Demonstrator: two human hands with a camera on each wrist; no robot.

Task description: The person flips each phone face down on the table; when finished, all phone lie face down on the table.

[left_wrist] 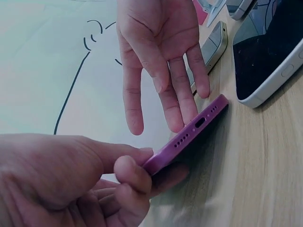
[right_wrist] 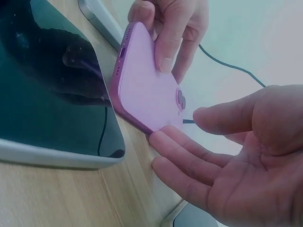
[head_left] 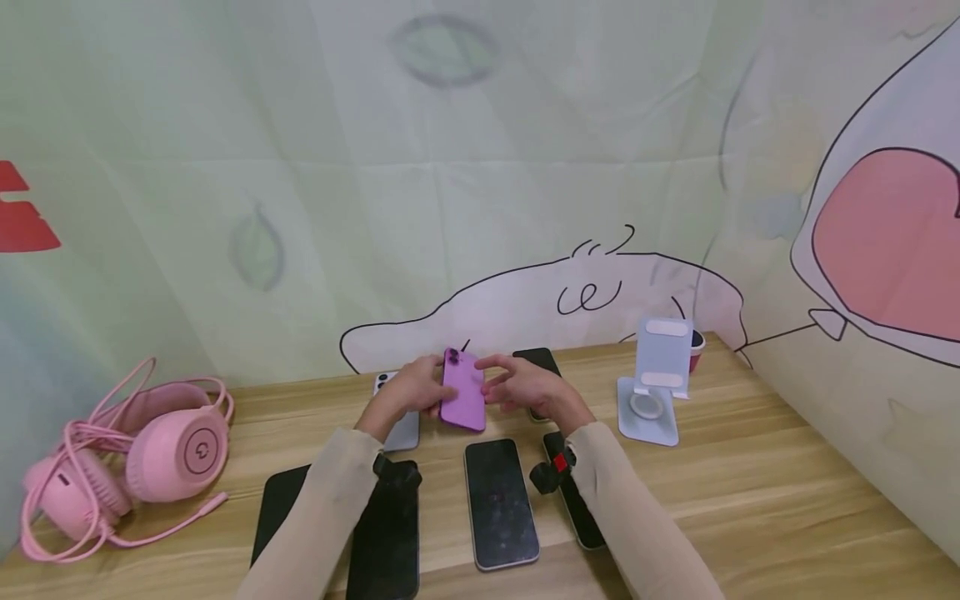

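A purple phone (head_left: 465,392), its back and camera lenses facing up, is held tilted at the far part of the table. My left hand (head_left: 415,383) pinches its left edge, thumb on the back and fingers underneath. On the other side, my right hand (head_left: 528,386) has its fingers extended, and in the right wrist view its fingertips (right_wrist: 158,137) are right at the phone's edge. The phone's bottom end with the charging port (left_wrist: 200,122) shows in the left wrist view. Partly behind my left hand lies a light-coloured phone (head_left: 406,432), lenses up.
Nearer me lie a dark-screened phone (head_left: 501,504), another phone (head_left: 581,508) under my right wrist, and two black devices (head_left: 386,533) by my left sleeve. A phone (head_left: 537,358) sits behind my right hand. Pink headphones (head_left: 176,454) are left; a folding stand (head_left: 663,354) and cup (head_left: 696,350) right.
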